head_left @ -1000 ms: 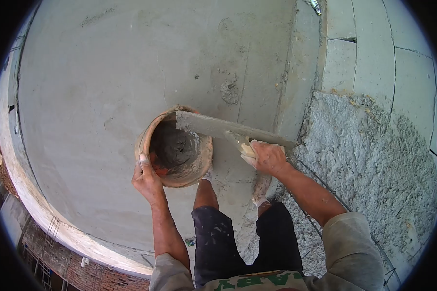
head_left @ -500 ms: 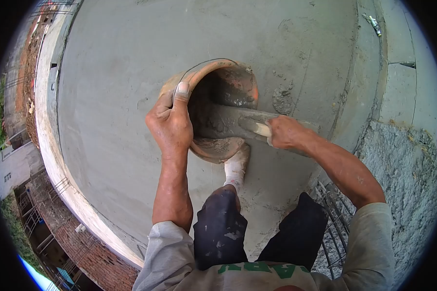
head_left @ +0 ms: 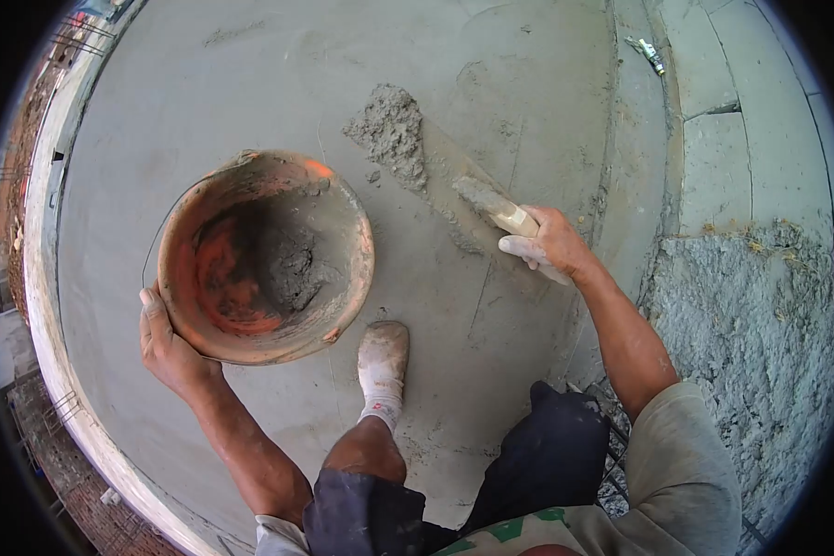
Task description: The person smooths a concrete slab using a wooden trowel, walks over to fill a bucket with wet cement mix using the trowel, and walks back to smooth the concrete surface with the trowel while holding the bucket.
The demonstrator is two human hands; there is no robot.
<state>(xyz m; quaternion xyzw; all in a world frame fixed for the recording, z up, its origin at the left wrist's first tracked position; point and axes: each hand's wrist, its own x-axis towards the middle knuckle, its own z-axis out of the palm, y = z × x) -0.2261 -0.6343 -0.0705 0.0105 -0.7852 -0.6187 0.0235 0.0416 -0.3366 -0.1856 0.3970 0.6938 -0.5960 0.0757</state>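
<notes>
My left hand (head_left: pixel 174 354) grips the lower left rim of a worn orange bucket (head_left: pixel 227 292), its thumb on the outside edge. The bucket's mouth faces me, and some wet mortar (head_left: pixel 295 271) sits inside. My right hand (head_left: pixel 554 248) is closed round the light handle of a long, flat plastering trowel (head_left: pixel 449 176). A lumpy heap of mortar (head_left: pixel 391 132) lies at the trowel's far end. The trowel is just above or on the smooth grey slab; I cannot tell which.
Wet grey concrete slab (head_left: pixel 204 102) spreads ahead, with my sock-covered foot (head_left: pixel 383 363) on it. A pale edge (head_left: pixel 44 250) borders a drop on the left. Rough concrete (head_left: pixel 741 343) and rebar lie right. A small crumpled tube (head_left: pixel 650 57) sits at upper right.
The trowel has come out of the bucket carrying mortar and swung up, away from it. The bucket has moved left and turned from its tilt so its mouth faces up.
</notes>
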